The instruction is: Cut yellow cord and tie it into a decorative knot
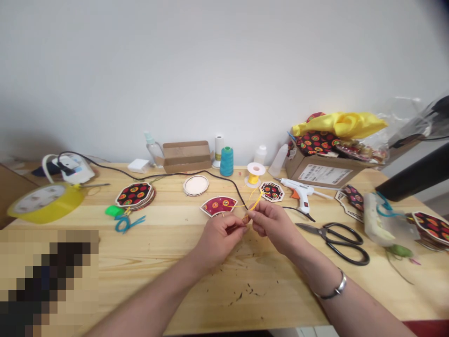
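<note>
Over the middle of the table, my left hand (224, 234) and my right hand (271, 222) meet with pinched fingers. Between them runs a yellow cord (257, 201); my right thumb and forefinger grip it, while a braided-looking stretch hangs near my left fingertips. What exactly lies inside the left pinch is partly hidden. A thin yellow strand leads back toward a white spool (255, 172) of yellow cord. Just beyond my left hand lies a red fan-shaped patterned piece (219, 205) with a pale border. An octagonal patterned piece (271, 192) rests behind my right hand.
Large black-handled scissors (333, 238) lie right, near a white glue gun (298, 191) with its black cable. A carton (319, 171) heaped with fabric stands back right. Teal thread (226, 161) stands at the back. Left are small blue scissors (128, 223) and yellow tape (49, 201).
</note>
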Motion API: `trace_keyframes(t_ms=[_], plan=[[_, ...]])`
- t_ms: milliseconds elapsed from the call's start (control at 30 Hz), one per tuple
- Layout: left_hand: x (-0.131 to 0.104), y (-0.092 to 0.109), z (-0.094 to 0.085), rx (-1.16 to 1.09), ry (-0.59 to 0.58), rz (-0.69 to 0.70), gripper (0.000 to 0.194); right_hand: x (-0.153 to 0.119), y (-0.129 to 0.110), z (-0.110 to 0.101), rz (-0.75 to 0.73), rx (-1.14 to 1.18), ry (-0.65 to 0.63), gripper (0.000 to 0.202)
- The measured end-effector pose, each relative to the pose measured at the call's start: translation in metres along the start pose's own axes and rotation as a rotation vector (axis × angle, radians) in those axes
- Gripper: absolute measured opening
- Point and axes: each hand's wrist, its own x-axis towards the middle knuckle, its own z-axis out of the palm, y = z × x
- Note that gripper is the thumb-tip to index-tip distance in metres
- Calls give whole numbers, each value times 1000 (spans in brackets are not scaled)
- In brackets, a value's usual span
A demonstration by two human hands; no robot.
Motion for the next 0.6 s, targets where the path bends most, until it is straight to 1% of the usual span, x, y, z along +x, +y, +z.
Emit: trace_keyframes(t_ms=[133,267,300,367,433,467,533,600], plan=[[0,1,0,-4,-22,8,17,0,3,0,13,79,-64,23],[-1,2,-1,2,-32,20,18,0,3,-1,16,92,-104,25],[-1,2,-1,-4,-15,28,17,0,2,-1,15,84,-101,25],[-1,1,-1,-37,65,46,13,0,1,-2,12,59,-86,25],[-1,0,-1,-114,160,51,10,0,0,-2,-6,9,-64,24],[-1,-1,0,-169,185,41,11,0,0,-2,-22,-27,-53,23],[0,-3,2,-294,162,4,16,0,1,-2,-62,-112,-36,20],[0,-3,4,-404,75,-53,21,0,2,-2,-97,-212,-14,17]])
